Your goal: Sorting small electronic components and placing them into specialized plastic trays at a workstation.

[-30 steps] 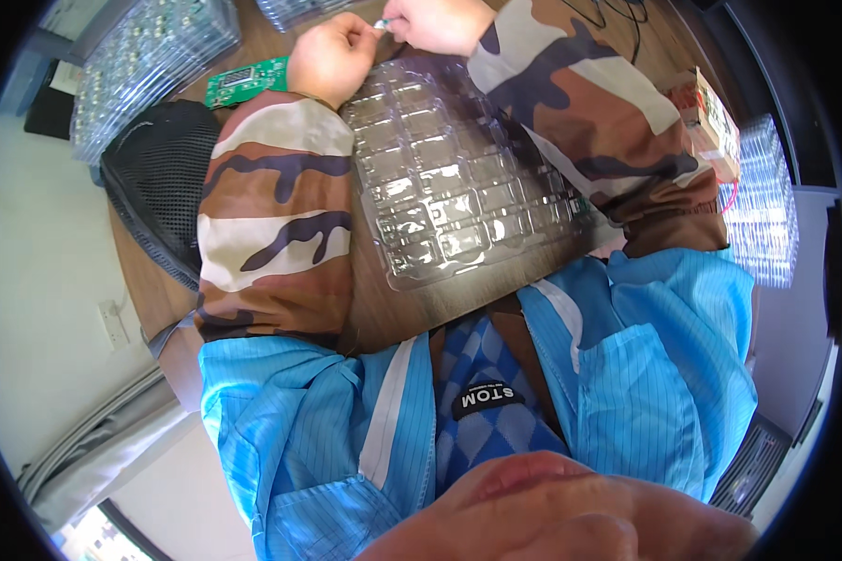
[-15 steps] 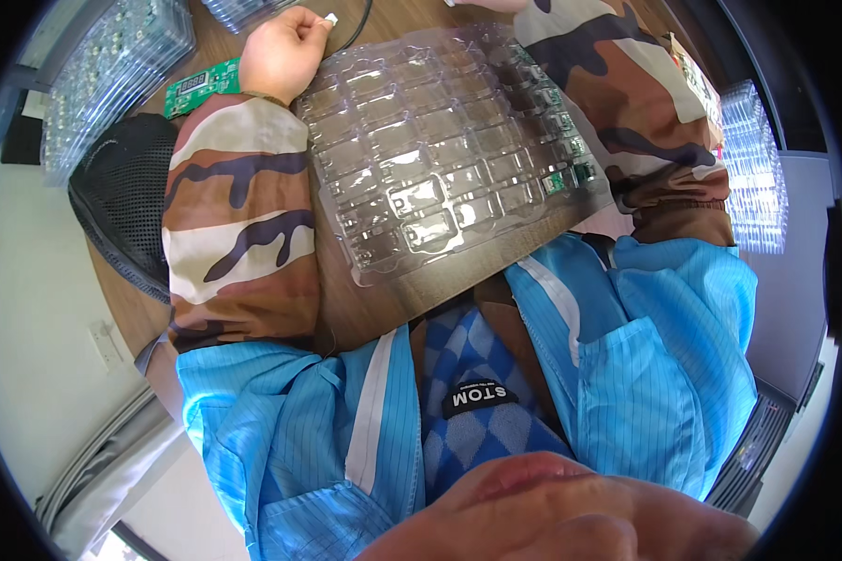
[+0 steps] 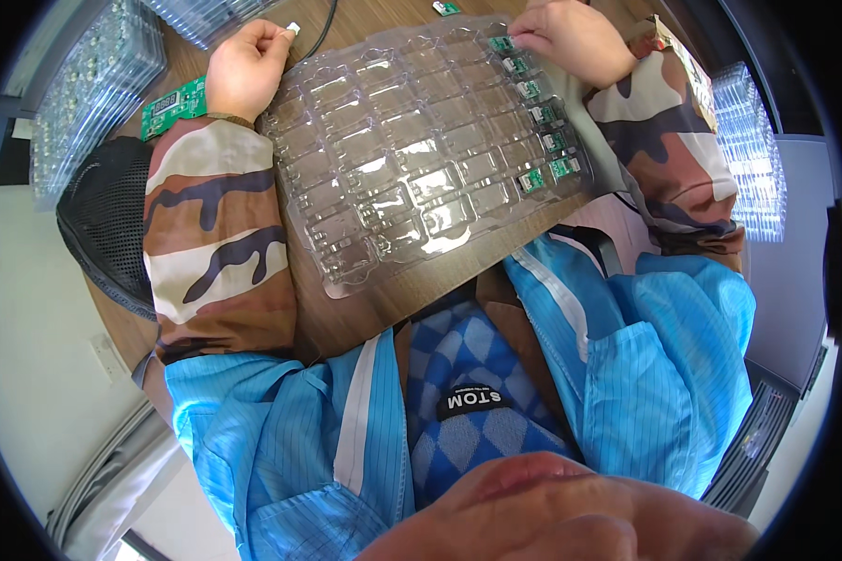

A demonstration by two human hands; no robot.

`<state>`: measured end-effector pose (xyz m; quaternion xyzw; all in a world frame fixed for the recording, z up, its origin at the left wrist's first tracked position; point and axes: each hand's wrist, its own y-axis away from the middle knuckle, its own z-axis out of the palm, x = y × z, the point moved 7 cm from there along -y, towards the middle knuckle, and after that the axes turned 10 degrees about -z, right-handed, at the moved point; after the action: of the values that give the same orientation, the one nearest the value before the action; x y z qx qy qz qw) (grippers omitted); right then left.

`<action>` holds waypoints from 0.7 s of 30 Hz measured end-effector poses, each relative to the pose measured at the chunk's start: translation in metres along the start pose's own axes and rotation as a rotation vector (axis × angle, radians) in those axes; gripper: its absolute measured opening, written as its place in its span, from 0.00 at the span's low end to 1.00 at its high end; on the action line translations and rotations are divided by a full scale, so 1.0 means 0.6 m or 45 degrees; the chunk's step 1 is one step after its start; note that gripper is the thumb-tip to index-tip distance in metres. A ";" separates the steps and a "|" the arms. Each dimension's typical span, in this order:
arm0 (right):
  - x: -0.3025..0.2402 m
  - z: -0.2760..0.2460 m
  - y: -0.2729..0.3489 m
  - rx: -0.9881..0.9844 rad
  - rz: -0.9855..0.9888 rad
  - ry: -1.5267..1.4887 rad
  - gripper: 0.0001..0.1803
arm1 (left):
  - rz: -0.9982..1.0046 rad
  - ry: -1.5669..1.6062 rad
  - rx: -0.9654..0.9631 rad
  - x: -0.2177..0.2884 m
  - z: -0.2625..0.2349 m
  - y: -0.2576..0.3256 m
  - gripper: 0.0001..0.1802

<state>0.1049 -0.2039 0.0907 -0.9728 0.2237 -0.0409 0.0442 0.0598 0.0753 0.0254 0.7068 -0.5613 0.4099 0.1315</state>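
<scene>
Right fingers [image 3: 531, 35], newly at corner board [image 3: 500, 44]

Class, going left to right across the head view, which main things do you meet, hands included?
Far-left tray stack → larger green circuit board → left hand → clear plastic tray → right hand → far-right tray stack.

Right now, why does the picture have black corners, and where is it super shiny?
In the head view, the round fisheye image leaves the corners black; in the head view, white glare spots the clear tray, brightest toward its near edge; in the head view, the clear stack at right gleams too.
</scene>
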 end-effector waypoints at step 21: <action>-0.016 0.026 -0.128 0.155 0.012 -1.522 0.07 | -0.065 0.037 0.018 0.008 0.007 0.002 0.12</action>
<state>0.1309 -0.1299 0.0824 -0.8220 0.1617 0.5006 0.2181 0.0607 0.0688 0.0258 0.7158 -0.5381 0.4208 0.1451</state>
